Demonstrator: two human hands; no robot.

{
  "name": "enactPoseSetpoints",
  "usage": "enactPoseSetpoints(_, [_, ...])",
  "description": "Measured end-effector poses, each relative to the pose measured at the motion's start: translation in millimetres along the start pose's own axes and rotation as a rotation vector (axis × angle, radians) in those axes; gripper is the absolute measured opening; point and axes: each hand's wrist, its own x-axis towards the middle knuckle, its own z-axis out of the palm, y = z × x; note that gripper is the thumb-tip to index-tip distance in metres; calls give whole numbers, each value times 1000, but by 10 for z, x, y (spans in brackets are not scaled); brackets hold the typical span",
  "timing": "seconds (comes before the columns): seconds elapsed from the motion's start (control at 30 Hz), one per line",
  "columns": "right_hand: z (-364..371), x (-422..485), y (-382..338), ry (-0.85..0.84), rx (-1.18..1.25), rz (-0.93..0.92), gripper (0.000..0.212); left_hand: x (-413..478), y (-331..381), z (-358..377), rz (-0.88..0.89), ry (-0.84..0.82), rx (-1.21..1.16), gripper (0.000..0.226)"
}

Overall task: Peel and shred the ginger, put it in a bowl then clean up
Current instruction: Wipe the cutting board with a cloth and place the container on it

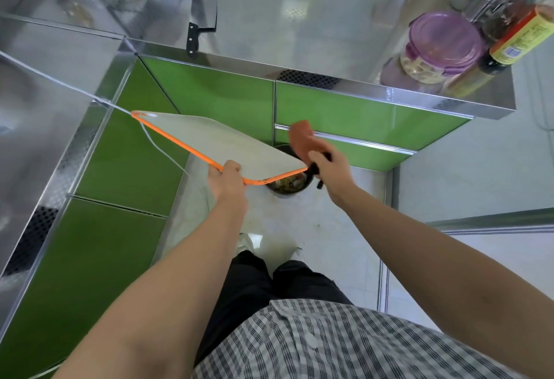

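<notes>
No text is readable; the sauce bottle (521, 40) bears only blurred print

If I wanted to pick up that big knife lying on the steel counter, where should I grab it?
Probably by its black handle, coming from the front edge of the counter. The knife lies flat with the handle pointing toward that edge and the blade pointing away, so your fingers stay clear of the blade.
</notes>
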Motion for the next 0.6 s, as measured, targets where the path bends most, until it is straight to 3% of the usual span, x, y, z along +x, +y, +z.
enactPoseSetpoints(0.1, [274,77,-35,-313,-306,-163,35,75,95,26,-43,46,-28,17])
enactPoseSetpoints(0.2, [234,401,39,-137,-624,-36,38,126,143,28,-56,55,-52,16])
enactPoseSetpoints(0.27, [198,539,30,-2,-591,-9,38,170,170,31,-67,65,-62,18])
enactPoseSetpoints(0.33, [295,556,-76,-113,-472,-103,38,226,202,53,-82,71,-83,18])
enactPoseSetpoints(0.4, [373,582,-89,-297,-538,-91,36,274,216,68,-86,78,-73,17])
enactPoseSetpoints(0.5, [329,703,-98,-132,-787,12,27,336,204,19,-63,65,6,18])
enactPoseSetpoints(0.6, [311,681,-92,-280,-565,-81,36,428,225,-13,-44,60,42,19])
